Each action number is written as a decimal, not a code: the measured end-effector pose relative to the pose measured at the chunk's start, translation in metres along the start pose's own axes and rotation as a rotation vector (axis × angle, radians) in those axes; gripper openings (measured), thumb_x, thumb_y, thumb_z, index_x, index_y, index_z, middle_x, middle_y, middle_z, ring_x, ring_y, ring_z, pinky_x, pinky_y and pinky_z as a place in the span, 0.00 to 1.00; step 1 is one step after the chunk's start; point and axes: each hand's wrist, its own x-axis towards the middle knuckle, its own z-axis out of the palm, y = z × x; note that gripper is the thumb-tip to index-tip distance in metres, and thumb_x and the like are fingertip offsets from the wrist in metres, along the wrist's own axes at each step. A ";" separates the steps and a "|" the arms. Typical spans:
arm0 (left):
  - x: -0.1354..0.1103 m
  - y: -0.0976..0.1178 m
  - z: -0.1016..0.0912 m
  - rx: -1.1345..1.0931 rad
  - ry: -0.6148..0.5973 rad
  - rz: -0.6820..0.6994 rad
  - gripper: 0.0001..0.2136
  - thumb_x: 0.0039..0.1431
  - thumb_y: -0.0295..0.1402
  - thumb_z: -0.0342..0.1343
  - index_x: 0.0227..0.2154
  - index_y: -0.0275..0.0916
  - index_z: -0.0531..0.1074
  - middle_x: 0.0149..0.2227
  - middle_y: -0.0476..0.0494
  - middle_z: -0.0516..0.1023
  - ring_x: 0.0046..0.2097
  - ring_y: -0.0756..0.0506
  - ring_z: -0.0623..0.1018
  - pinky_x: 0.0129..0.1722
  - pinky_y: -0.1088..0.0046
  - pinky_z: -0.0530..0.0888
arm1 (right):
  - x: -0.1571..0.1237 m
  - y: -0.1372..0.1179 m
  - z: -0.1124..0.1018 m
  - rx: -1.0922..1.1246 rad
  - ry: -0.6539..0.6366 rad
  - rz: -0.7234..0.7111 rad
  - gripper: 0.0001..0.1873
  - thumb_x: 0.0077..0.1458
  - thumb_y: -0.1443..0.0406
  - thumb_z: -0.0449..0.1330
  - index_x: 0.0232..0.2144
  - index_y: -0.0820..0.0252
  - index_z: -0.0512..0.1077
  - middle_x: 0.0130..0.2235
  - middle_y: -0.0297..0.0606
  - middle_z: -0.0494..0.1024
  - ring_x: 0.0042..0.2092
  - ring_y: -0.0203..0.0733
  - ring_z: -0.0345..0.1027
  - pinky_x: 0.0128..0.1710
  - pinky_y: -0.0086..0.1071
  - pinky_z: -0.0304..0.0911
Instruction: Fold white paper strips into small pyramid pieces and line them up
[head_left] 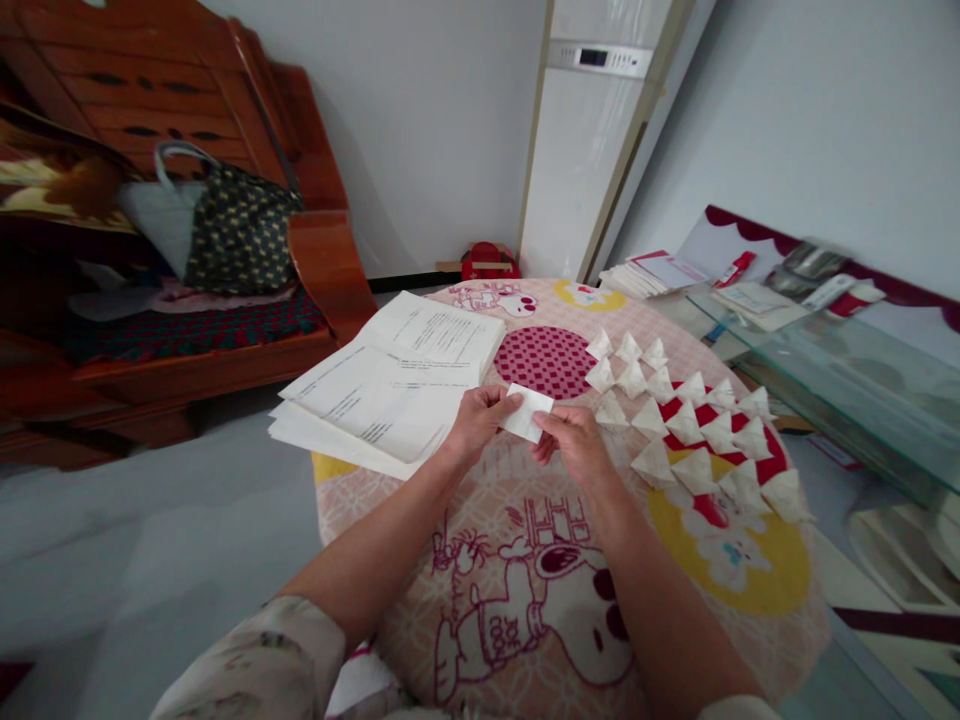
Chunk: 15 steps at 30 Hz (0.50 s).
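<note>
Your left hand (476, 420) and right hand (574, 440) both pinch the small white paper slip (527, 410), fingers closed on its opposite edges, and you hold it just above the middle of the cartoon-print tablecloth (525, 610). The slip looks flat or barely creased, so I judge this fold to be at its start. To your right, the folded paper triangles (694, 440) lie in rows on the cloth, which makes a good share of the work look finished. To your left, the stack of printed sheets (390, 395) sits fanned at the table edge, apparently uncut material left to use.
</note>
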 end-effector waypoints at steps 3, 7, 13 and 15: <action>0.001 0.001 -0.003 0.021 -0.073 -0.021 0.22 0.46 0.49 0.66 0.18 0.35 0.67 0.16 0.53 0.65 0.19 0.56 0.60 0.20 0.77 0.54 | -0.001 -0.001 -0.004 -0.002 -0.031 0.023 0.22 0.45 0.48 0.67 0.21 0.62 0.73 0.19 0.39 0.77 0.18 0.38 0.69 0.16 0.28 0.64; 0.004 0.000 -0.009 0.108 -0.264 -0.092 0.22 0.47 0.49 0.66 0.19 0.35 0.69 0.16 0.51 0.66 0.19 0.55 0.61 0.19 0.76 0.52 | 0.001 -0.003 -0.014 -0.014 -0.012 -0.028 0.17 0.44 0.52 0.68 0.22 0.60 0.75 0.21 0.37 0.77 0.20 0.38 0.69 0.17 0.29 0.65; 0.006 -0.007 -0.005 0.044 -0.219 -0.117 0.20 0.44 0.47 0.69 0.24 0.33 0.74 0.21 0.48 0.73 0.22 0.53 0.68 0.22 0.78 0.62 | 0.002 -0.004 -0.021 -0.028 0.099 -0.045 0.12 0.40 0.58 0.69 0.20 0.60 0.75 0.17 0.34 0.73 0.17 0.35 0.64 0.14 0.27 0.56; 0.007 -0.009 -0.003 -0.017 -0.174 -0.151 0.20 0.41 0.46 0.70 0.26 0.32 0.75 0.24 0.45 0.76 0.24 0.51 0.72 0.25 0.76 0.67 | 0.002 -0.005 -0.020 0.004 0.146 -0.069 0.12 0.40 0.57 0.69 0.22 0.61 0.76 0.19 0.35 0.75 0.18 0.36 0.65 0.15 0.27 0.58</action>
